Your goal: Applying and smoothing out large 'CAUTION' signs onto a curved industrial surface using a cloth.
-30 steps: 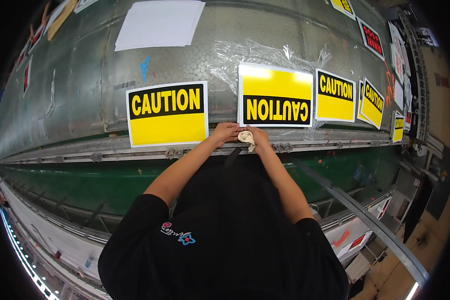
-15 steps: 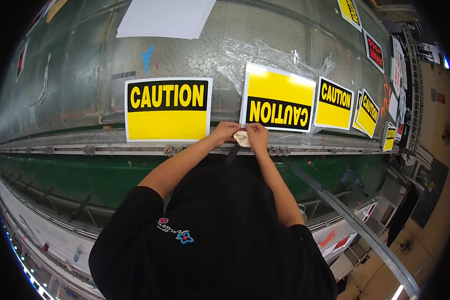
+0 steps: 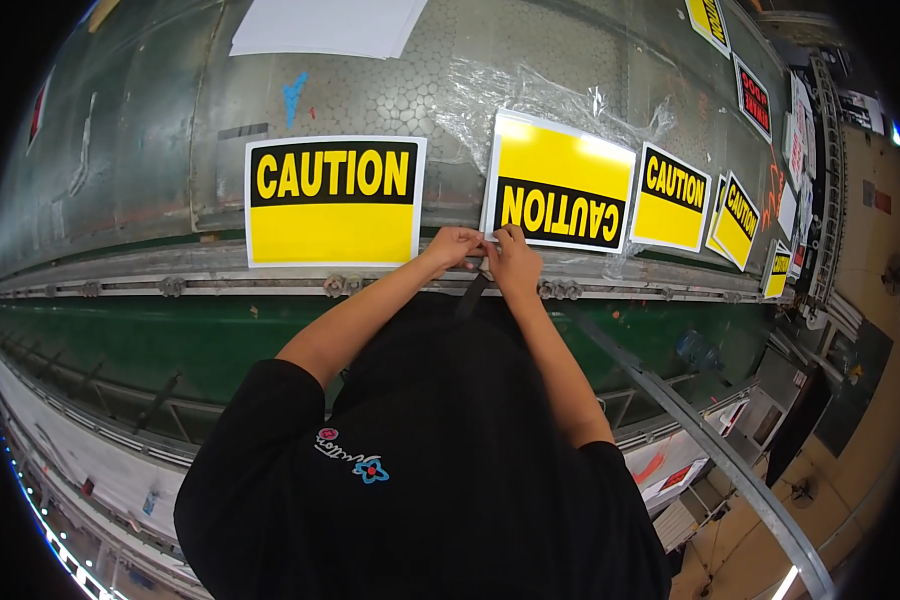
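My left hand (image 3: 453, 247) and my right hand (image 3: 512, 258) meet with closed fingers at the lower-left corner of a yellow-and-black sign (image 3: 560, 150), whose lettering is upside down. My right fingertips overlap its edge. Whatever is between my fingers is mostly hidden; only a small pale piece shows below them, above a dark strap. Left of my hands lies an upright yellow-and-black sign (image 3: 332, 225). Another (image 3: 670, 200) lies just to the right, with several smaller-looking ones (image 3: 738, 225) farther right.
White sheets (image 3: 320, 25) lie at the far side of the metal table (image 3: 150, 180). Crumpled clear plastic (image 3: 460, 110) lies behind the middle signs. A red-and-black sign (image 3: 753, 95) is at far right. A metal rail (image 3: 130, 288) runs along the near edge; a long bar (image 3: 720, 450) slants at lower right.
The beige cloth seen between my hands earlier is now almost hidden by them. Both hands have moved slightly up, with my right fingers over the sign's edge.
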The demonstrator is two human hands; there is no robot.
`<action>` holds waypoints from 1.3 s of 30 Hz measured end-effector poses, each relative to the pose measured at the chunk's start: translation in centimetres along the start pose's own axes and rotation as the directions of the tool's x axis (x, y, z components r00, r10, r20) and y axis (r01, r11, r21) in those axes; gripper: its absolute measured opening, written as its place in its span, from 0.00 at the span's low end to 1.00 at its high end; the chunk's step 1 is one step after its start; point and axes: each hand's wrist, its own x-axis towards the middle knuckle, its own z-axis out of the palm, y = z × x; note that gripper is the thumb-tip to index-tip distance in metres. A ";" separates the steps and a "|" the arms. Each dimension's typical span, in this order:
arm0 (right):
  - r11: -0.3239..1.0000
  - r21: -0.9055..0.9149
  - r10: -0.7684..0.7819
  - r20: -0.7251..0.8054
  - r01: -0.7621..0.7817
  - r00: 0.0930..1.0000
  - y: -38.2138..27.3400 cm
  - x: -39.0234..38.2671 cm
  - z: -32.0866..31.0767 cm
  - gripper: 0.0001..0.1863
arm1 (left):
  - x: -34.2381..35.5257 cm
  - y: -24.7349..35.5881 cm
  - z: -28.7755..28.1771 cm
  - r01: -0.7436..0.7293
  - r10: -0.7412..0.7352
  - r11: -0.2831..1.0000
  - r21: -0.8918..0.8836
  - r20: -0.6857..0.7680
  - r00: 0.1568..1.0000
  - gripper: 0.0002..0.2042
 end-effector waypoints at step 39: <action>0.988 0.034 -0.151 -0.042 0.152 0.988 1.0 -0.1 0.5 0.10 | -0.6 1.1 -0.3 -0.059 0.074 0.929 0.367 -0.027 0.997 0.14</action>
